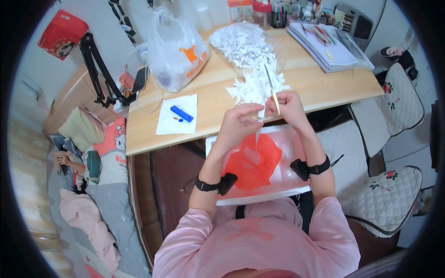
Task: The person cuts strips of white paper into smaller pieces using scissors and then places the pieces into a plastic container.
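Note:
My right hand (285, 107) holds a pair of scissors (270, 81) with pale handles, blades pointing away over the table. Between the fingers of my left hand (242, 120) is a thin white strip (260, 113); a narrow translucent piece (257, 137) hangs below them. Just beyond my hands lies a loose heap of white strips (252, 85), running back into a clear plastic bag full of similar pieces (240, 41). Beneath my hands, a white-rimmed tray or box (262, 199) rests at my lap, with crumpled red sheet material (257, 166) inside.
On the wooden table (212, 100) are a blue plastic object (181, 114) on a white tissue (165, 127), a white plastic bag (174, 59), a phone (140, 80) with a cable, and stacked papers (326, 62) with pens. A quilted chair cushion (389, 201) is at right, a bed at left.

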A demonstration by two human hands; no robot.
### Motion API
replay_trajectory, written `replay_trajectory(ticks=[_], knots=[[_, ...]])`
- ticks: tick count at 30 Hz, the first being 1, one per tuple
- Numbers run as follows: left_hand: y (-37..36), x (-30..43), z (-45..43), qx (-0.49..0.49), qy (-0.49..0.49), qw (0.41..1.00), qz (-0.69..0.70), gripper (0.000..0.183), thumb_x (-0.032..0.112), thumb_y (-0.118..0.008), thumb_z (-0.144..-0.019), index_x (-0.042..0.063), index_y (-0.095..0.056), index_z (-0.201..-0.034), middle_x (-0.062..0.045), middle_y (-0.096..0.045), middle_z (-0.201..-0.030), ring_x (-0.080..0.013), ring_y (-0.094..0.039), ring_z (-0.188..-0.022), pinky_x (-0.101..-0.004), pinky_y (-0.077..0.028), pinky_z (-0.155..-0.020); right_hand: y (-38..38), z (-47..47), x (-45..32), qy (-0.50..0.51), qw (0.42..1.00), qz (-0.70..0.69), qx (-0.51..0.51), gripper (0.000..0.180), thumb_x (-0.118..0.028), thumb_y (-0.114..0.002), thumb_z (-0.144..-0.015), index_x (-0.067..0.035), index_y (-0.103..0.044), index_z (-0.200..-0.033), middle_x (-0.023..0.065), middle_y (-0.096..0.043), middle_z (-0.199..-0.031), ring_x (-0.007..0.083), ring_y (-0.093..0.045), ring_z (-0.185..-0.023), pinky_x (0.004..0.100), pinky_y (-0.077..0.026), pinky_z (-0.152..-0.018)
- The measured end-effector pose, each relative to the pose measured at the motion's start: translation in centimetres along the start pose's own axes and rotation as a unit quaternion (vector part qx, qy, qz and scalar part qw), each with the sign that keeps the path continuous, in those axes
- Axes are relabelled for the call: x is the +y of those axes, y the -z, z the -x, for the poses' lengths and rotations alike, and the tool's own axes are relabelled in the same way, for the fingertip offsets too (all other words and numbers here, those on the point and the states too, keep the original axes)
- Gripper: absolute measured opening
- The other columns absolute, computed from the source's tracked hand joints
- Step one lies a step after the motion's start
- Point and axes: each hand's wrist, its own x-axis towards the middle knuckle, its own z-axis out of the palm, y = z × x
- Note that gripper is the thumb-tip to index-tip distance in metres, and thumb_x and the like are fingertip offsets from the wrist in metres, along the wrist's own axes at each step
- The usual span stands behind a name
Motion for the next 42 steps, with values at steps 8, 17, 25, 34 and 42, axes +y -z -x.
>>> replay_trajectory(ticks=[8, 17, 25, 34, 42], knots=[[0.3, 0.5, 0.3, 0.014, 0.0, 1.0, 0.006, 0.037, -0.009, -0.061, -0.072, -0.002, -0.057, -0.108, -0.008, -0.051, -0.114, -0.0113, -0.06, -0.08, -0.0211, -0.051, -0.07, 0.9, -0.6, 0.8, 0.018, 0.999, -0.011, 0.028, 0.013, -0.01, -0.063, -0.078, 0.003, -0.063, -0.074, 0.0008, -0.057, -0.058, 0.0052, -0.05, -0.051, 0.0194, -0.038, -0.049], [0.1, -0.3, 0.7, 0.029, -0.003, 1.0, 0.004, 0.037, -0.008, -0.061, -0.074, -0.003, -0.057, -0.11, -0.007, -0.05, -0.115, -0.0084, -0.06, -0.078, -0.0163, -0.046, -0.061, 2.0, -1.9, 1.5, 0.085, 0.961, 0.138, 0.222, 0.018, -0.014, -0.066, -0.078, 0.003, -0.064, -0.078, 0.0001, -0.056, -0.058, 0.0063, -0.049, -0.05, 0.0218, -0.039, -0.046], [-0.6, 0.6, 1.4, -0.003, 0.007, 0.999, 0.034, 0.038, -0.007, -0.061, -0.074, -0.003, -0.055, -0.111, -0.008, -0.054, -0.112, -0.01, -0.061, -0.08, -0.0195, -0.048, -0.067, -0.7, 0.3, -0.1, 0.023, 0.996, -0.076, -0.033, 0.015, -0.008, -0.066, -0.077, 0.004, -0.064, -0.084, 0.005, -0.061, -0.069, 0.0073, -0.055, -0.059, 0.019, -0.044, -0.054], [-1.3, 1.6, 1.5, 0.005, 0.02, 0.998, 0.058, 0.039, -0.005, -0.06, -0.075, -0.003, -0.053, -0.113, -0.007, -0.058, -0.104, -0.0098, -0.061, -0.079, -0.0195, -0.049, -0.065, 0.8, 1.2, -0.6, 0.043, 0.999, -0.028, -0.011, 0.012, -0.003, -0.068, -0.072, 0.004, -0.064, -0.081, 0.0077, -0.063, -0.071, 0.011, -0.06, -0.065, 0.0214, -0.048, -0.061], [-0.4, 1.2, 1.4, 0.042, 0.002, 0.999, 0.021, 0.042, -0.006, -0.059, -0.076, -0.003, -0.049, -0.117, -0.01, -0.057, -0.108, -0.0144, -0.062, -0.083, -0.0233, -0.051, -0.071, 1.7, 2.7, -1.8, 0.007, 0.995, -0.059, -0.083, 0.017, -0.004, -0.069, -0.071, 0.003, -0.064, -0.086, 0.0079, -0.064, -0.076, 0.012, -0.061, -0.07, 0.0224, -0.049, -0.065]])
